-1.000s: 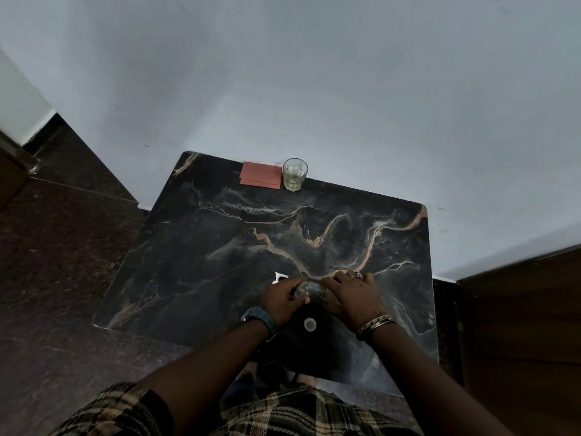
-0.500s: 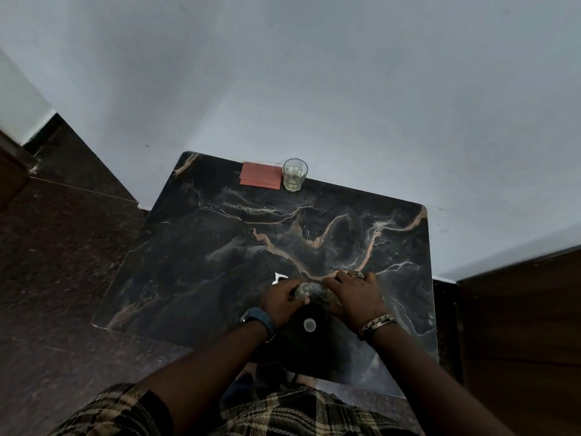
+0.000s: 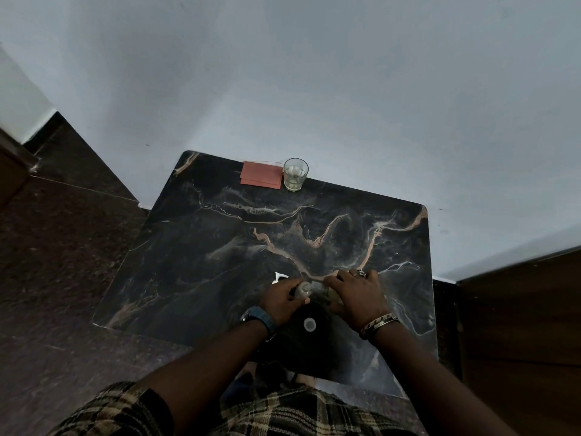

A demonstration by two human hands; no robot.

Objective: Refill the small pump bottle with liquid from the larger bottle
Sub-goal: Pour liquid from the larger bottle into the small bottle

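Both hands meet near the front of the dark marble table (image 3: 220,253). My left hand (image 3: 281,298) is closed around a small clear bottle (image 3: 304,289), whose round top shows between the hands. My right hand (image 3: 356,297) grips a pale, translucent larger bottle (image 3: 325,291), which leans toward the small one; my fingers hide most of it. The two bottles touch or nearly touch. A small white piece (image 3: 278,277), possibly the pump head, lies on the table just beyond my left hand.
A small white round spot (image 3: 309,324) sits in a dark patch just in front of my wrists. At the table's far edge stand a drinking glass (image 3: 295,174) and a flat red packet (image 3: 261,178). A grey wall rises behind, and a wooden panel (image 3: 518,325) is at the right.
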